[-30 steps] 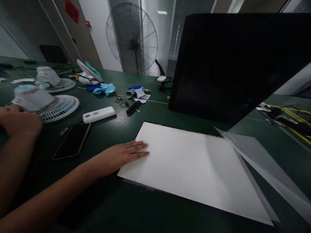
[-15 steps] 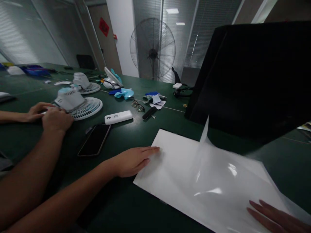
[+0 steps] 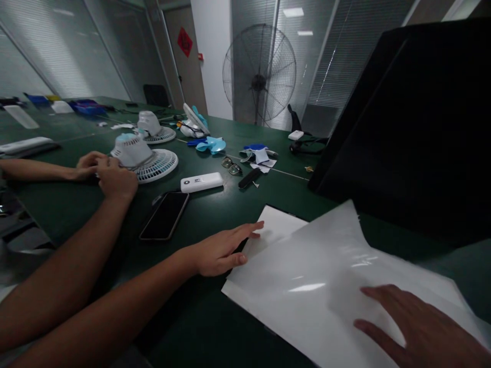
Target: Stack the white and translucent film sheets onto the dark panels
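Note:
On the green table before me lies a white board or sheet (image 3: 282,222) with a thin dark edge at the back. A glossy translucent film (image 3: 307,260) covers much of it, its far corner lifted and creased. My left hand (image 3: 222,250) is at the board's left edge, fingers apart, fingertips over the white surface. At the lower right my right hand (image 3: 418,322) spreads its fingers over the film; whether it presses on it I cannot tell. Neither hand grips anything.
A co-worker's hands (image 3: 111,174) are at a small white fan (image 3: 132,149) on the left. A phone (image 3: 164,217), a white device (image 3: 201,182), glasses (image 3: 232,166) and a black strip (image 3: 249,178) lie nearby. A large black panel (image 3: 414,143) stands at the right.
The film's raised flap has come down leftward over more of the board. My right hand has moved further into view, fingers spreading. My left fingers have parted and lifted slightly. The view has shifted.

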Motion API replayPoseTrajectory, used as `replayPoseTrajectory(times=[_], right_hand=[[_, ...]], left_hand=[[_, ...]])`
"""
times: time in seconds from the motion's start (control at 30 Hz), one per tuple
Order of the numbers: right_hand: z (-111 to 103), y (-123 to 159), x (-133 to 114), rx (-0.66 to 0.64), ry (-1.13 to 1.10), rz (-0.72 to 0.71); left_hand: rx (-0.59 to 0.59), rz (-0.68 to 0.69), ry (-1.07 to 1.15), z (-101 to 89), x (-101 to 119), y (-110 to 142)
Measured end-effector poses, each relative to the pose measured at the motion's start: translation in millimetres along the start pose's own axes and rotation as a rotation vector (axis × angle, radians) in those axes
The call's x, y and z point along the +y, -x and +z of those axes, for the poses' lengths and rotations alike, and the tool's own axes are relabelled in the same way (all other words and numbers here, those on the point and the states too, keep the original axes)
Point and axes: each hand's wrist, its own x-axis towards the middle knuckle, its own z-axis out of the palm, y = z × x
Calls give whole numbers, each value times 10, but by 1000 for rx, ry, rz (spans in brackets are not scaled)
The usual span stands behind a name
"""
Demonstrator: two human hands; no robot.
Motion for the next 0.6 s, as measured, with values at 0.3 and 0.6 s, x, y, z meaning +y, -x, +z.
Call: replayPoseTrajectory(times=[0.3, 0.6], right_hand=[[-66, -618, -778, 107, 155, -182], [-8, -454, -671, 168, 123, -287]], left_hand=[[-48, -73, -149, -33, 1, 29], [-104, -104, -156, 49, -59, -38]])
